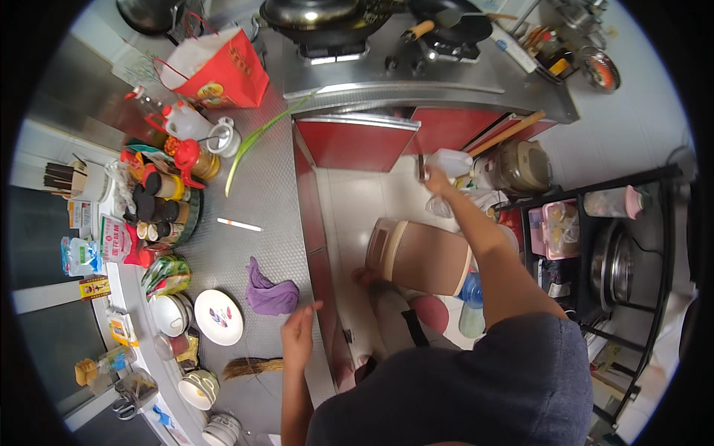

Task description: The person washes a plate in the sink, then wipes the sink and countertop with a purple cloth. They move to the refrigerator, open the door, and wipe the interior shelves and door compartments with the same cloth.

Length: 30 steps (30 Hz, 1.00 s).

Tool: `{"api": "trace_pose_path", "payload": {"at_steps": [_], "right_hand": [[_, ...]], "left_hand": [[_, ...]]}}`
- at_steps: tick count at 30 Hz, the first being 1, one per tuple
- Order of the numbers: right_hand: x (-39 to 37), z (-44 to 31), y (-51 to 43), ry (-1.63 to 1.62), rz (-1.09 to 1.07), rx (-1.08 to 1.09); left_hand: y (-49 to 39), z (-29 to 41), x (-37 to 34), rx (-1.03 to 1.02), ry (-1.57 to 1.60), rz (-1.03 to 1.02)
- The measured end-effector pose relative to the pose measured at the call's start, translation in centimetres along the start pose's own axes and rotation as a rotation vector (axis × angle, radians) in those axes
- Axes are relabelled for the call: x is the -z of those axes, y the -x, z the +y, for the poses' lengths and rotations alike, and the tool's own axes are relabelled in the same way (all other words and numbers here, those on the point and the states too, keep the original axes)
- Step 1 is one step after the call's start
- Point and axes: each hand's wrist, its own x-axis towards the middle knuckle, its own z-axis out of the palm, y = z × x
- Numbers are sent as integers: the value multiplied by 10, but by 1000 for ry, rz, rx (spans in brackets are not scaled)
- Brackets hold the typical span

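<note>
My left hand is over the metal counter near its edge, empty, with one digit stuck out. Beside it lies a crumpled purple cloth; a white plate with a printed design is further left. A short straw brush lies by my left wrist. My right arm stretches down toward the floor in front of the red cabinets. My right hand is at a translucent plastic jug and a thin dark piece; its fingers are partly hidden, so what it grips is unclear.
A red cabinet door juts out, ajar. A brown bin stands by my legs; a black shelf rack is at right. Spring onion, a white stick, bottles and a red bag occupy the counter. Woks sit on the stove.
</note>
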Motion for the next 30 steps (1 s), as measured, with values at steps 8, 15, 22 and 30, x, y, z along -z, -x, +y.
{"api": "trace_pose_path", "payload": {"at_steps": [8,15,22,30], "right_hand": [[1,-65,-118,-886,298,-159],[-62,-58,-29,-619,501,-62],[-106,-147,124,-577,189,140],[-103,-176,131,-816,-178,99]], "left_hand": [[-122,33,-17,-239,-261,30],[-254,43,-26,-586,-597,-13],[-353,39,-21,-826,-947,-215],[-385,43,-15,-991,-1062,-475]]}}
